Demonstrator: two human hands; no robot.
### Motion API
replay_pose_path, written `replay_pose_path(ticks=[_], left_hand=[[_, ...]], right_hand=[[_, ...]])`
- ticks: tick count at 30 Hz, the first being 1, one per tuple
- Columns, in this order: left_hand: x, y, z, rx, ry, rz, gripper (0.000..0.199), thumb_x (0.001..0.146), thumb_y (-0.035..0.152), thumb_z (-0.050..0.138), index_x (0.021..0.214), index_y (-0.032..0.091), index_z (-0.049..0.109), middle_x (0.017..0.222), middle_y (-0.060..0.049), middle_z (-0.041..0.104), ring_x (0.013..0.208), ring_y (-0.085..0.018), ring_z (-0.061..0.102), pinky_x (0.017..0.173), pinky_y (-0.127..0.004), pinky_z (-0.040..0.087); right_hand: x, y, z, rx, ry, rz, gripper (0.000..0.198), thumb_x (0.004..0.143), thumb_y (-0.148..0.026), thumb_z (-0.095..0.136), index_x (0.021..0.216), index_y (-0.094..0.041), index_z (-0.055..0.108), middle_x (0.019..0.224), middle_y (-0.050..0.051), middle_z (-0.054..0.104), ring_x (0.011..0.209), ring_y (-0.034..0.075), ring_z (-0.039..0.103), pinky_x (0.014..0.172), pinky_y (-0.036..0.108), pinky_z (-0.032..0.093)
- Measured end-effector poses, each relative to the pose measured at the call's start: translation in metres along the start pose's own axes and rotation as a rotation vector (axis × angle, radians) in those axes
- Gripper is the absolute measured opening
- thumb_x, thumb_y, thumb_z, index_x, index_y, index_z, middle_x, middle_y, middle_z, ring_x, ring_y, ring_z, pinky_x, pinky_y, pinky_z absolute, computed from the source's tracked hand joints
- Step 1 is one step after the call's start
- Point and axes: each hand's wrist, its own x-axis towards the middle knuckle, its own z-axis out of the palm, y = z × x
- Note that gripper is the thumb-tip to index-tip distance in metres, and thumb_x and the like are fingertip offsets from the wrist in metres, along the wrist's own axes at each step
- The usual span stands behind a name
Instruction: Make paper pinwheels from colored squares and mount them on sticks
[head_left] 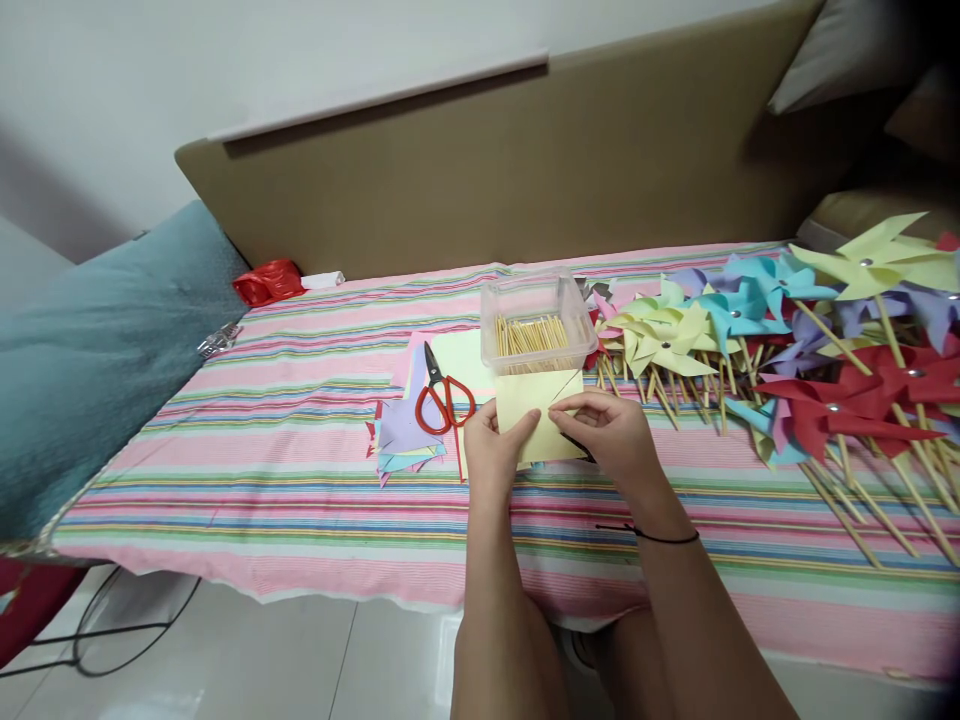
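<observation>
Left hand [493, 445] grips sheet [517, 393] by left edge, likely steadying it; right hand [611, 432] pinches at its right side. Scissors [434, 373] parked within reach.

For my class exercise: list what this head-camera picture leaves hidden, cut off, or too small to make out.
All in the head view:
- Some fingers of the left hand: hidden behind the yellow sheet.
- Whether the right hand grips the sheet or merely touches it: too small.
- Most of the dark object: covered by sheet and right hand.
- Rightmost pinwheels: cut off by the right edge.
- Silvery packet, its contents: too small.
</observation>
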Motion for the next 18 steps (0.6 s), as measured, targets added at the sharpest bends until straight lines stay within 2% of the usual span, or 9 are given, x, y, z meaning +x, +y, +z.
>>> replay_pose_path(ticks=[2,5,7,9,13,18], left_hand=[[0.000,-0.001,0.001,-0.021,0.033,-0.014,0.035,0.054,0.026,0.081,0.085,0.013,0.072,0.079,-0.007,0.074,0.065,-0.018,0.067,0.060,-0.029,0.052],[-0.001,-0.002,0.005,-0.128,0.101,-0.054,0.035,0.053,0.025,0.082,0.084,0.012,0.071,0.076,-0.007,0.074,0.061,-0.017,0.066,0.060,-0.029,0.052],[-0.001,-0.004,0.007,-0.205,0.123,-0.084,0.037,0.051,0.024,0.083,0.084,0.011,0.071,0.075,-0.007,0.074,0.059,-0.016,0.065,0.059,-0.028,0.052],[0.000,-0.005,0.010,-0.244,0.131,-0.105,0.038,0.050,0.024,0.083,0.082,0.010,0.071,0.074,-0.007,0.073,0.058,-0.015,0.065,0.058,-0.027,0.051],[-0.001,-0.005,0.011,-0.256,0.120,-0.119,0.040,0.049,0.023,0.084,0.084,0.010,0.070,0.077,-0.008,0.073,0.061,-0.015,0.065,0.060,-0.026,0.052],[-0.003,0.004,0.006,-0.202,0.028,-0.171,0.043,0.056,0.036,0.082,0.089,0.012,0.070,0.080,-0.008,0.072,0.063,-0.016,0.065,0.058,-0.027,0.050]], right_hand=[[0.000,-0.003,0.002,0.056,0.014,0.023,0.021,0.066,-0.028,0.074,0.082,-0.016,0.068,0.075,0.003,0.064,0.059,0.012,0.057,0.054,0.026,0.048],[0.000,-0.006,0.005,0.195,0.085,0.080,0.068,0.060,-0.028,0.080,0.121,-0.023,0.050,0.099,0.007,0.067,0.076,0.018,0.066,0.067,0.031,0.055],[0.001,-0.007,0.007,0.252,0.095,0.134,0.091,0.056,-0.030,0.083,0.133,-0.024,0.034,0.103,0.009,0.067,0.081,0.021,0.068,0.072,0.036,0.056],[0.001,-0.006,0.009,0.278,0.068,0.191,0.097,0.056,-0.033,0.083,0.136,-0.022,0.028,0.094,0.009,0.070,0.079,0.023,0.069,0.073,0.039,0.057],[0.001,-0.005,0.009,0.283,0.082,0.213,0.097,0.056,-0.035,0.083,0.135,-0.018,0.030,0.077,0.005,0.071,0.073,0.025,0.070,0.070,0.041,0.057],[0.002,-0.004,0.004,0.264,0.095,0.220,0.095,0.056,-0.032,0.083,0.135,-0.018,0.031,0.075,0.004,0.072,0.072,0.026,0.070,0.066,0.040,0.057]])
